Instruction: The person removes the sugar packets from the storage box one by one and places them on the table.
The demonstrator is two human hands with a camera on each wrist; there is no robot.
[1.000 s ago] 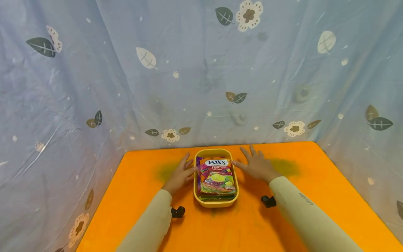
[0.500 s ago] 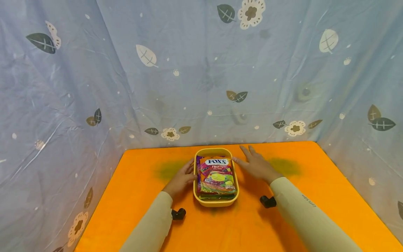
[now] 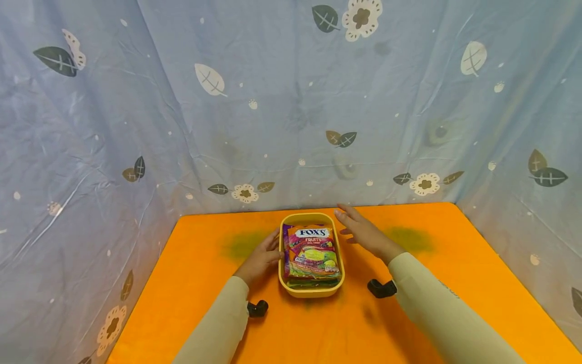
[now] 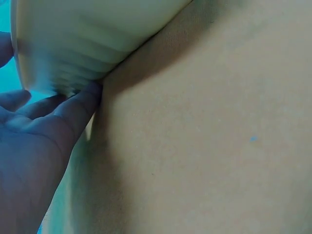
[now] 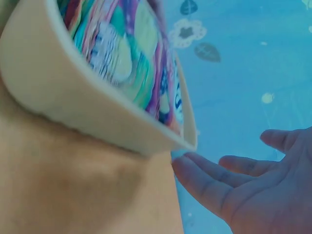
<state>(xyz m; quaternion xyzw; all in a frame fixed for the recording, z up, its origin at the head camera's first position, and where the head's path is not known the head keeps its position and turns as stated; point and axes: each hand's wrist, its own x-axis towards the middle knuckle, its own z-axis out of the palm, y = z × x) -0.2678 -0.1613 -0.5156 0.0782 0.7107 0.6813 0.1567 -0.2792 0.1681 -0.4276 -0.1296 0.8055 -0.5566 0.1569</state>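
Observation:
A yellow plastic tub [image 3: 311,293] stands on the orange tabletop, filled with candy bags. The top one is a FOX'S Fruits candy bag [image 3: 314,255]; a purple wrapper shows along its left edge. My left hand [image 3: 260,259] holds the tub's left side. In the left wrist view, its fingers [image 4: 80,105] reach along the outer wall to the base, and the thumb is up by the rim. My right hand [image 3: 366,233] is beside the tub's far right corner, palm turned toward it, fingers extended. The right wrist view shows these fingers [image 5: 200,180] just off the corner.
The orange tabletop [image 3: 191,313] ends at a blue curtain [image 3: 273,121] with leaf and flower prints, which also hangs on both sides. A black wrist mount [image 3: 257,308] sticks out below the left sleeve, another black wrist mount [image 3: 382,288] below the right.
My left hand has come in against the tub's left side, its spread fingers drawing together. My right hand has rolled its palm inward and shifted slightly left. The tub stays in place.

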